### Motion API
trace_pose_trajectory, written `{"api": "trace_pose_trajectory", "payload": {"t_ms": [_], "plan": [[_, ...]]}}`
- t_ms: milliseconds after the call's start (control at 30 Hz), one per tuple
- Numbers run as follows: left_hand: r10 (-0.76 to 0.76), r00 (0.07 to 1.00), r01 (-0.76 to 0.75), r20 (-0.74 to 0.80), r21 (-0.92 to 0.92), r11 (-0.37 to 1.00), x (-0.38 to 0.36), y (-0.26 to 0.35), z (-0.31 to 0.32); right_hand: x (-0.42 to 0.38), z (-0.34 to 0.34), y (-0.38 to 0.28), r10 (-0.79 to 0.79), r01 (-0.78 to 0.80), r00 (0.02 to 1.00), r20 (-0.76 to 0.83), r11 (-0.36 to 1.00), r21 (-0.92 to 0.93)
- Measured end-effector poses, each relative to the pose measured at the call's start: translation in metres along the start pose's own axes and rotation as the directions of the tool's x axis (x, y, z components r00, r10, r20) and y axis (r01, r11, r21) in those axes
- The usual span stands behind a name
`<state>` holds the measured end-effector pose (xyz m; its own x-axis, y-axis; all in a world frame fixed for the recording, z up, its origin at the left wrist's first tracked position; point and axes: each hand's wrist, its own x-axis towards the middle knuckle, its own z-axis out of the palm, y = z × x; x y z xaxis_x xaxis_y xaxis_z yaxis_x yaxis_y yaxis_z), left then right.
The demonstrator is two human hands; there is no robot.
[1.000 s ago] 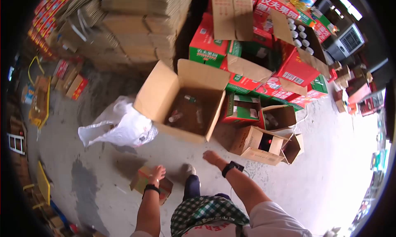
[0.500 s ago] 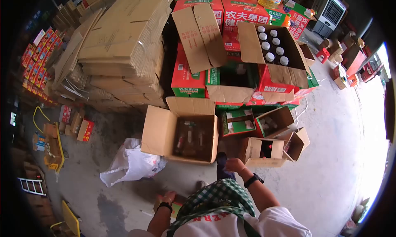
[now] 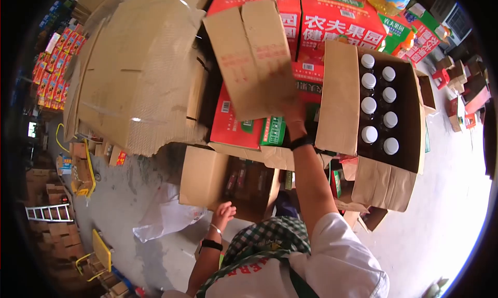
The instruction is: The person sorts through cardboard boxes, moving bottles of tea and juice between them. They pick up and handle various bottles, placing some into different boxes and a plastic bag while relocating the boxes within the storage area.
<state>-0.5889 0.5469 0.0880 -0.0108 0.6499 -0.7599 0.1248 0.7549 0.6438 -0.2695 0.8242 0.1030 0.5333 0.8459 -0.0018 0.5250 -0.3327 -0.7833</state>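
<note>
The fingers (image 3: 226,211) of the left hand (image 3: 223,216) are loosely spread and hold nothing; the hand hangs in the air just above the near edge of the open brown box (image 3: 205,176) on the floor, with a black band on the wrist. Beside this box, to the left, a white plastic bag (image 3: 166,215) lies on the grey floor. The right hand (image 3: 293,113) is raised far forward, its arm stretched out, and it touches the lower end of the flat folded carton (image 3: 254,54) that stands tilted against the red stack; whether its fingers are closed on the cardboard edge I cannot tell, because the carton hides them. To the right of that arm stands the open case of bottles (image 3: 378,109), ten white caps in two rows, well apart from both hands. Behind are the red printed cases (image 3: 340,20), and at the left the pile of flattened cardboard (image 3: 140,70). As I judge, the flat carton is only reached, not yet lifted off, and the floor box has just a few bottles inside. One second ago the left hand rested on a small box on the floor and the right hand was low, near the floor; half a second ago both were still low. Now the person has risen and come nearer to the stack.
</note>
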Motion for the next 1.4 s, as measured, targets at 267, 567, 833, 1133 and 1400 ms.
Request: {"api": "trace_pose_trajectory", "payload": {"t_ms": [267, 567, 833, 1133, 1400], "plan": [[0.291, 0.944, -0.020, 0.157, -0.851, 0.525, -0.002, 0.048, -0.049, -0.242, -0.004, -0.021, -0.017, -0.532, 0.730, 0.683, 0.614, 0.584], [0.048, 0.995, -0.099, -0.087, -0.813, 0.574, -0.043, 0.048, -0.080, -0.152, -0.046, 0.030, -0.268, 0.377, 0.863, 0.429, 0.906, -0.192], [-0.047, 0.993, -0.058, -0.106, -0.806, 0.589, -0.086, 0.068, -0.087, -0.147, -0.046, 0.114, -0.250, 0.459, 0.819, 0.516, 0.826, -0.328], [0.164, 0.986, -0.111, -0.010, -0.777, 0.619, -0.002, 0.108, -0.035, -0.176, -0.031, 0.109, -0.170, 0.474, 0.734, 0.658, 0.821, -0.317], [0.035, 0.999, -0.009, 0.020, -0.730, 0.684, 0.146, 0.162, 0.010, -0.103, -0.058, 0.066, -0.081, 0.401, 0.686, 0.723, 0.871, -0.284]]}}
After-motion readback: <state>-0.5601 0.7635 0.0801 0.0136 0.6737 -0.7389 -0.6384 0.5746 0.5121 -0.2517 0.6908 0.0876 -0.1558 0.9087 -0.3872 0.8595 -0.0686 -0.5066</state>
